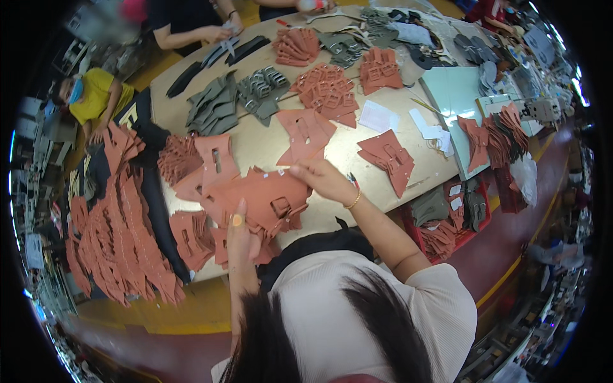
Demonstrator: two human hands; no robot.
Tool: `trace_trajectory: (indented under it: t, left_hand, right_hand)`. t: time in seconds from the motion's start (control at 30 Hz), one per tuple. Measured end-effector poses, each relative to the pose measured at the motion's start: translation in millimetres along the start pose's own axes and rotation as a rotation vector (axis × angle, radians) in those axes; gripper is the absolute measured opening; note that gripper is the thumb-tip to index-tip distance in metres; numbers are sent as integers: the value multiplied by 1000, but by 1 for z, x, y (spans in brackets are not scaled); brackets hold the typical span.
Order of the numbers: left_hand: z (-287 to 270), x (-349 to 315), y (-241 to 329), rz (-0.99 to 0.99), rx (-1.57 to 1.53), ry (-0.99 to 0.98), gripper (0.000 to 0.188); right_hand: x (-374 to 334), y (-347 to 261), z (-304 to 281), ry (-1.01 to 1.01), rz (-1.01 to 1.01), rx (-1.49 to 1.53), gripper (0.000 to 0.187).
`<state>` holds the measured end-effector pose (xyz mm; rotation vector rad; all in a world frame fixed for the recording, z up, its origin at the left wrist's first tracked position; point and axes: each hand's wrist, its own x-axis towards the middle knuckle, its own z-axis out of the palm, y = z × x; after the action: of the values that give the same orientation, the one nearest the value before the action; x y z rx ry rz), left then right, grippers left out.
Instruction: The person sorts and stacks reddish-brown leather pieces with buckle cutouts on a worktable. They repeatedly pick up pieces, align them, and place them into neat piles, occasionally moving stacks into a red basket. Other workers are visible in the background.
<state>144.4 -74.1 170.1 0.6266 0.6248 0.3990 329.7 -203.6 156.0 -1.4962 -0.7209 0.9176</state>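
Note:
A reddish-brown cut shoe-upper piece (255, 196) with a buckle-like slot is stretched between my hands over the near table edge. My right hand (324, 182) pinches its upper right corner. At its lower left, my left hand (241, 241) grips the edge with the thumb on top; a yellowish cover is on the thumb. Under and beside it lie more such pieces (191, 239), partly hidden by it. Just beyond are a flat piece with slots (305, 135), a pile of small curled strips (182, 158) and a stacked set of pieces (389, 158).
Piles of reddish buckled straps (324, 92) and grey-green pieces (214, 105) cover the far table (255, 137). Many reddish pieces (121, 236) hang on a rack at left. A red crate (440, 220) holds parts at right. Co-workers stand beyond, one in a yellow shirt (99, 96).

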Motion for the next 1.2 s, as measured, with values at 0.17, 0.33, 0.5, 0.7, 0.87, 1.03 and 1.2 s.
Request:
trace_trajectory:
  t: [0.17,0.33,0.5,0.7,0.87,1.03,1.2]
  left_hand:
    - [-2,3,2,-52,-127,-37,51]
    - [-6,-1,4,-107,-211,-106,56]
    - [-6,1,3,-6,-141,-98,67]
    - [-15,6,13,-42,-283,-160,74]
    - [-16,5,16,-68,-326,-197,84]
    - [-4,0,20,-87,-360,-221,86]
    - [5,-14,28,-24,-410,-203,85]
  right_hand:
    - [-3,-6,-5,-145,47,122,37]
    - [-10,-9,2,-269,-82,-63,57]
    - [-13,-5,1,-125,68,176,34]
    - [-23,-44,-45,362,-214,-51,17]
    - [-44,-83,-47,332,-244,77,19]
    - [-38,-82,-16,57,-234,452,19]
    - [-18,-62,10,-39,-106,363,22]
